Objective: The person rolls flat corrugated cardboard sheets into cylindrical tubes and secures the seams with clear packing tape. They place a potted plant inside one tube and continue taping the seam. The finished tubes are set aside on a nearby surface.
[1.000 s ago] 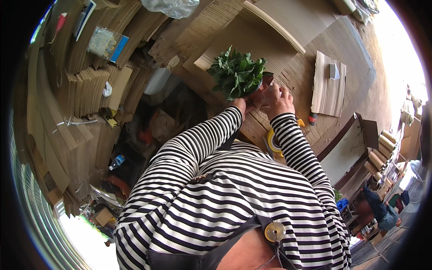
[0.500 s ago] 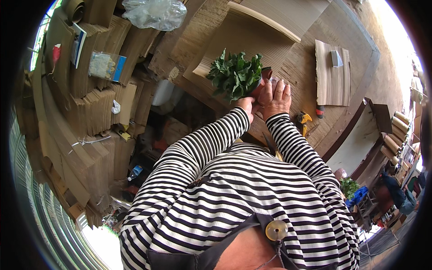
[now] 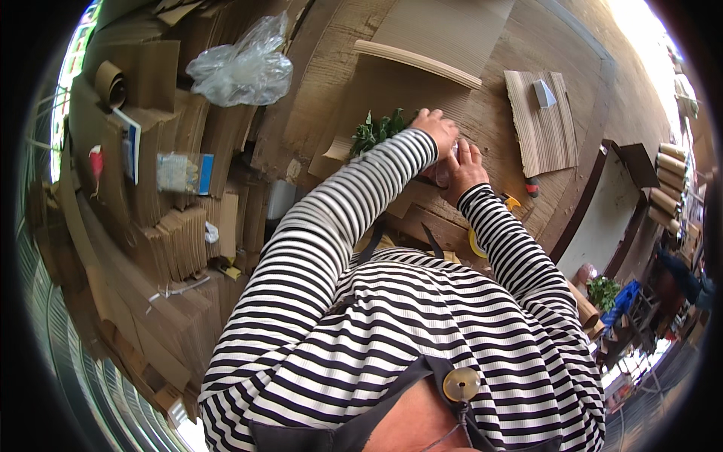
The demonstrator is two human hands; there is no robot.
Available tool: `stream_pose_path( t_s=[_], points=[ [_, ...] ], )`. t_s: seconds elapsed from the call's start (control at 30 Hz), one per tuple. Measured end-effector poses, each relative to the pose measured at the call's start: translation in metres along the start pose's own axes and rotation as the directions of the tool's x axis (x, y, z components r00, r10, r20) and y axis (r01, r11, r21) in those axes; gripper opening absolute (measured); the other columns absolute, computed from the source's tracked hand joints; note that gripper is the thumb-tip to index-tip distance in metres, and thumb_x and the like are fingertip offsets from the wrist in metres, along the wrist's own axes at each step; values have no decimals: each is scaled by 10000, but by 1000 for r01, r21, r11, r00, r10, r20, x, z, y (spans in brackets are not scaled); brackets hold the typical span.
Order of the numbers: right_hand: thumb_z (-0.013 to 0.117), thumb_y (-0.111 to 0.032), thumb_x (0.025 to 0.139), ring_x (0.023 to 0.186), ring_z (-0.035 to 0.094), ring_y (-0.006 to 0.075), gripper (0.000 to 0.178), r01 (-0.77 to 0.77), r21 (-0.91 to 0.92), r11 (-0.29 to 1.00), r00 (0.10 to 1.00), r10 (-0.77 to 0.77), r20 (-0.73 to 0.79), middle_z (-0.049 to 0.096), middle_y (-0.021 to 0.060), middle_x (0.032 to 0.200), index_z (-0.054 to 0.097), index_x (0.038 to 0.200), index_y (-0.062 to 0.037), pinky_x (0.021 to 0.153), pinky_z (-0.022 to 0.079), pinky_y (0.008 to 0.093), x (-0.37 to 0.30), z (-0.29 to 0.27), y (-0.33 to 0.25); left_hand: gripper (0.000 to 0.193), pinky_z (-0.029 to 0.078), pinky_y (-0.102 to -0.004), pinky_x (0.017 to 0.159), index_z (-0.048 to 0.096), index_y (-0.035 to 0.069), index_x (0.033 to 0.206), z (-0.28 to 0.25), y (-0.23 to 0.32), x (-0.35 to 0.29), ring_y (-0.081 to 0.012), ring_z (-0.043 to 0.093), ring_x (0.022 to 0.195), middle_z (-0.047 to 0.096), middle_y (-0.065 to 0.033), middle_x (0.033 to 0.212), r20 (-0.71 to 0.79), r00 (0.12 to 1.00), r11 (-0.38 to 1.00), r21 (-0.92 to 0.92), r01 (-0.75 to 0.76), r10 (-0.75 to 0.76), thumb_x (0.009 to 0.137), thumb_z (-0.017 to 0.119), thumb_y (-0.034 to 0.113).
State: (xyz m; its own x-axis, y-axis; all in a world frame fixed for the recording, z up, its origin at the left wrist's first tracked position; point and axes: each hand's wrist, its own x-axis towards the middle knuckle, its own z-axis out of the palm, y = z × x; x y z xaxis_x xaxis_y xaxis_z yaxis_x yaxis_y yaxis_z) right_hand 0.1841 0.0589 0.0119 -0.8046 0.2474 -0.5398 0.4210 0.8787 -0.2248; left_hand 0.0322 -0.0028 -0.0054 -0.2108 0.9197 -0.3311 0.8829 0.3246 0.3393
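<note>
Green leafy bunch (image 3: 374, 134), 1, beside 1 curled left hand (image 3: 437, 132); 1 half-bent right hand (image 3: 466, 173) adjoining; grips unclear.

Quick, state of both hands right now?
Left hand: fingers bent, just right of the visible leaves; whether it grips anything can't be told.
Right hand: at the reddish wrapping; open or closed can't be told.

Head-worn fisheye, looking steeply down over striped chest (image 3: 399, 324), hands (image 3: 438, 132) near, workbench (image 3: 493, 126) beyond
</note>
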Motion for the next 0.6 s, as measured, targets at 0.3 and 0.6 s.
stream_pose_path(
  t_s=[0.3,0.6],
  points=[
    [932,-317,546,1380,395,415,1129,-55,90,994,975,35,217,383,182,1512,356,1508,-184,1132,427,488,36,-55,17,423,407,-437,1040,720,175,1162,-29,-30,70,-239,591,1221,689,-33,1240,523,852,997,39,-63,33,808,750,405],
    [979,-431,421,1316,479,359,1257,-46,224,973,907,-54,418,465,170,1423,388,1493,-146,1110,438,459,109,-39,71,515,409,-441,1038,708,162,1178,-64,-23,88,-245,600,1214,692,-47,1233,621,784,1000,-10,23,-12,771,774,470]
  ],
)
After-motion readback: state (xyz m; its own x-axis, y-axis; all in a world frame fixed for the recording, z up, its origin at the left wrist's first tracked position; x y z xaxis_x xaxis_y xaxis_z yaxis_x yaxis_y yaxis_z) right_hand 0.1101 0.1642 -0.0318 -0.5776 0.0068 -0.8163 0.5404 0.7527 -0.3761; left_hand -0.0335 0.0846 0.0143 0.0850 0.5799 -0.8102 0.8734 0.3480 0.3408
